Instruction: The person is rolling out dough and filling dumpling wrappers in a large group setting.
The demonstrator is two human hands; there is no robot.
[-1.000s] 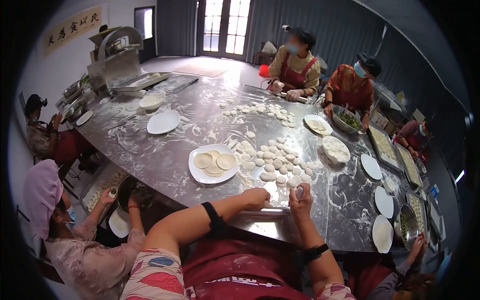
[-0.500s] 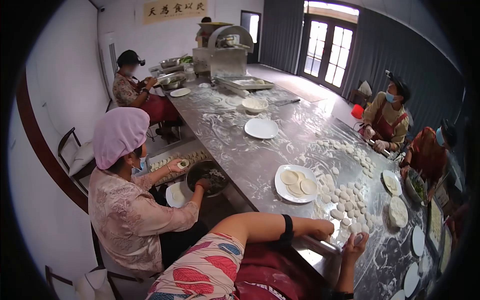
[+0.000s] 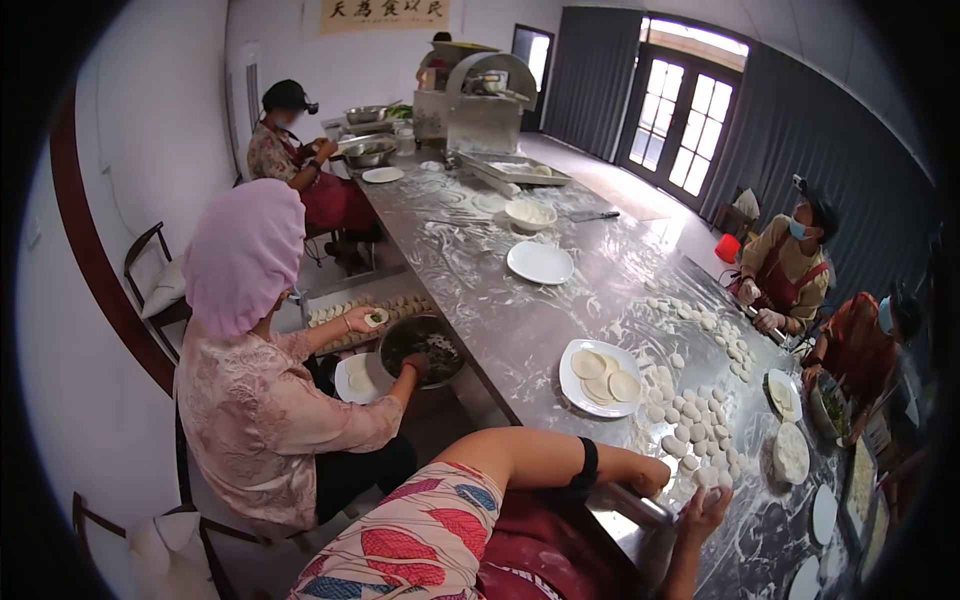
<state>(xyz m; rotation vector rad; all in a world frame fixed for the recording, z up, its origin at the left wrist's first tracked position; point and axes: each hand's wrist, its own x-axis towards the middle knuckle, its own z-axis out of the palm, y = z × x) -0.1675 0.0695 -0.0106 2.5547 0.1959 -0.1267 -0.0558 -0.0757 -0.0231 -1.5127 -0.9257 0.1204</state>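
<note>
Floury metal table (image 3: 470,265), with dough rounds (image 3: 697,432) spread just beyond our hands
Our right hand (image 3: 706,511) curls at their near edge, seemingly closer than our curled left hand (image 3: 652,476) above the shiny metal bar (image 3: 640,504); we cannot tell whether either set of fingers grips anything

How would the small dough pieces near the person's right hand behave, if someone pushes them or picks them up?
The dough pieces look rounded but flattened, so they would probably slide rather than roll. The table around them is dusted white, which may keep them from sticking. Their doughy look suggests they could dent when pinched.
</note>
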